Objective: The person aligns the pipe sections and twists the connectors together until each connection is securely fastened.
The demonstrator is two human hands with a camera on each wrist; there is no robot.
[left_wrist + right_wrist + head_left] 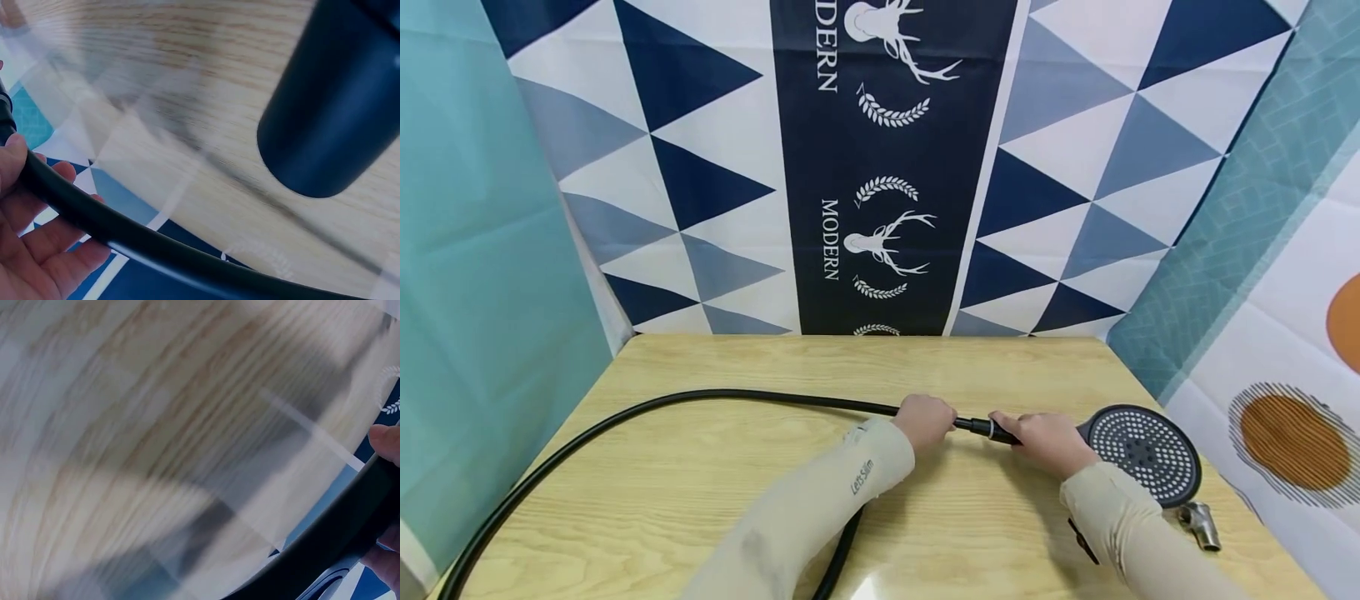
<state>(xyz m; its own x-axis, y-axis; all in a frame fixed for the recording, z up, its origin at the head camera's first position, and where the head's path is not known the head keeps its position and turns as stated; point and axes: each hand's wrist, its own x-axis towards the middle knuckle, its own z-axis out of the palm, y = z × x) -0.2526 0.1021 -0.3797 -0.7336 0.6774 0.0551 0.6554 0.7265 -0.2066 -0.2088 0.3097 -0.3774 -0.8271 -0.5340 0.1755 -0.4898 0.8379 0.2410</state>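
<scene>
A black handheld shower head (pixel 1142 454), its round face dotted with light nozzles, is at the right in the head view. My right hand (pixel 1048 442) grips its handle (pixel 1006 433). The right wrist view shows the dark handle (pixel 337 531) close up, with only part of the hand visible at the edge. Left of it, my left hand (pixel 925 421) holds the black shower hose (pixel 722 393) close behind its end. Thumb and fingers pinch the hose (pixel 144 240) in the left wrist view. Hose end and handle meet in line between the hands; whether they are screwed together I cannot tell.
On the light wood table (pixel 700 467) a small metal fitting (pixel 1201 525) lies beside the shower head. The hose loops along the left side; another stretch (pixel 842 546) passes under the left forearm. A dark cylinder (pixel 331 100) looms in the left wrist view. Patterned cloths surround the table.
</scene>
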